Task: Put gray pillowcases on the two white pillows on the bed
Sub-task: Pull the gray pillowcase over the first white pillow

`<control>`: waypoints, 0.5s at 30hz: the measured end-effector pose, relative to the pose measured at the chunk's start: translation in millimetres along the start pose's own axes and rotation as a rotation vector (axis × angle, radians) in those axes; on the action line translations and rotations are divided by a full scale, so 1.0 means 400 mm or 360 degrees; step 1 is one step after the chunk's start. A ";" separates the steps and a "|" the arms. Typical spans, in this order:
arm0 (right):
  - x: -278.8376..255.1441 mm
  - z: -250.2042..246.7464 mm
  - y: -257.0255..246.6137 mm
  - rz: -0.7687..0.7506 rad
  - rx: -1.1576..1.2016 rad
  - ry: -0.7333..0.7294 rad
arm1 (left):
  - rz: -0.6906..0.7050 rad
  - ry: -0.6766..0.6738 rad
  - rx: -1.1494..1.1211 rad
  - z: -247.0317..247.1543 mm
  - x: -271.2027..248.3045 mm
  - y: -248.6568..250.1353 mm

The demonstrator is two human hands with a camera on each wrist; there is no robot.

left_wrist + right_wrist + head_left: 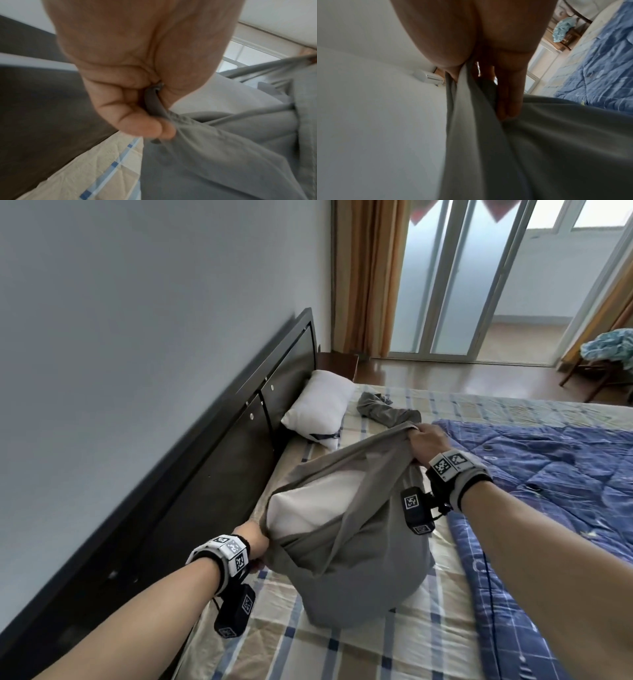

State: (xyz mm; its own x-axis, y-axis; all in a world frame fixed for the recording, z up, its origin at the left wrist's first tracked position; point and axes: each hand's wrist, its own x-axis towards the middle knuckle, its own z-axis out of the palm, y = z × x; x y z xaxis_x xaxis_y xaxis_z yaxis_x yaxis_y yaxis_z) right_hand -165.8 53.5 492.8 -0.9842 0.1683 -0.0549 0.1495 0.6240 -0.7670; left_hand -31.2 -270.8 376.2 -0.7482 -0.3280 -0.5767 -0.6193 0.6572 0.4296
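A gray pillowcase stands bulging on the bed, with a white pillow showing in its open mouth. My left hand grips the near corner of the mouth; in the left wrist view my left hand has the bunched gray hem in its fist. My right hand holds the far corner raised, and in the right wrist view my right hand pinches gathered gray cloth. A second white pillow leans bare on the headboard. A second gray pillowcase lies crumpled beside it.
The dark headboard runs along the wall on the left. A blue quilt covers the right of the plaid-sheeted bed. Beyond the bed are a wooden floor, glass doors and a chair with blue cloth.
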 end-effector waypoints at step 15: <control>-0.003 -0.087 0.001 -0.0151 0.0100 -0.0058 | 0.0362 0.0934 -0.0599 -0.291 -0.064 0.161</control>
State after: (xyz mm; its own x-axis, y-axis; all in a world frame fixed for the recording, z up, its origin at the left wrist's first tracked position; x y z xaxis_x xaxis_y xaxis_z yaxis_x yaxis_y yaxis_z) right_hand -161.4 80.0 514.8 -0.9966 0.0824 -0.0026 0.0505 0.5863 -0.8085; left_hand -79.6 -299.2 499.6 -0.8071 -0.5900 -0.0231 -0.3943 0.5096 0.7647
